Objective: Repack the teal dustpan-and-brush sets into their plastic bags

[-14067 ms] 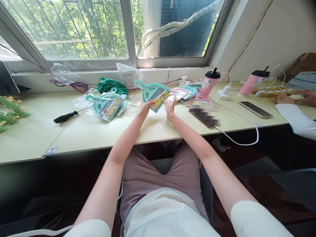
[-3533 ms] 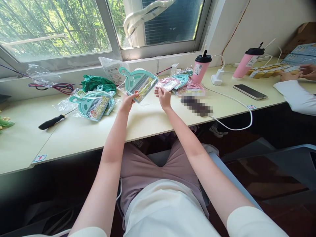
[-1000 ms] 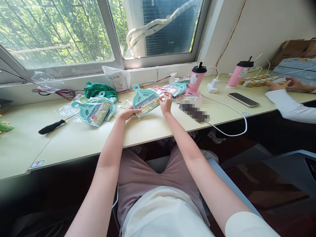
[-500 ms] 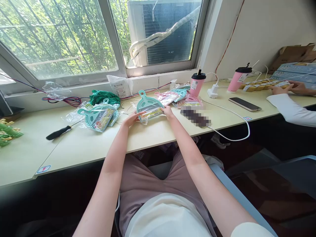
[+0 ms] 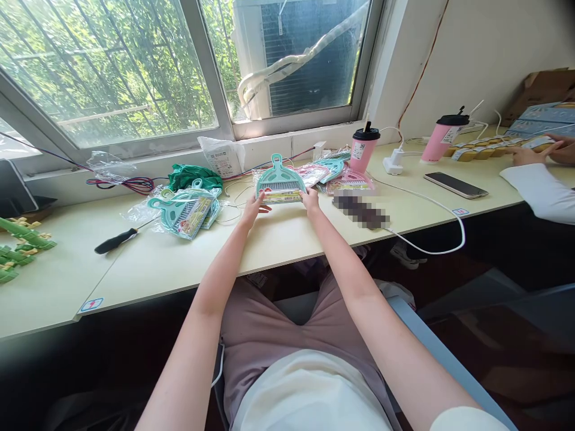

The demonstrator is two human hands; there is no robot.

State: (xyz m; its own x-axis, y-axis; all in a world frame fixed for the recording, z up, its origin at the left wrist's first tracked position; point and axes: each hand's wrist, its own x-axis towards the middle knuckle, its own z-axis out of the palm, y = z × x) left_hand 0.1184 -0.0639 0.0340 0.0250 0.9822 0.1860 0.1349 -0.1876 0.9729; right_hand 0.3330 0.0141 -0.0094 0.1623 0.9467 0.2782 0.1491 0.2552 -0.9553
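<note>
Between my hands is a green mini dustpan and brush set (image 5: 281,179) in clear wrapping with a printed label, its handle pointing toward the window. My left hand (image 5: 254,209) grips its left lower corner. The right lower corner is pinched by my right hand (image 5: 309,199). To the left, more wrapped green dustpan sets (image 5: 186,211) lie piled on the table. Behind and right of my right hand sit pink dustpan sets (image 5: 351,181) and another green one (image 5: 331,169).
A black-handled screwdriver (image 5: 115,240) lies at left on the table (image 5: 148,269). Pink cups (image 5: 363,149), a charger (image 5: 393,161), a phone (image 5: 456,185) and a blurred dark object (image 5: 362,211) with a white cable are at right. A co-worker's hand (image 5: 534,152) touches yellow items (image 5: 485,149).
The held dustpan set has turned from a slant to nearly level and shifted slightly right and up. Both my hands moved with it. The whole view has shifted a little.
</note>
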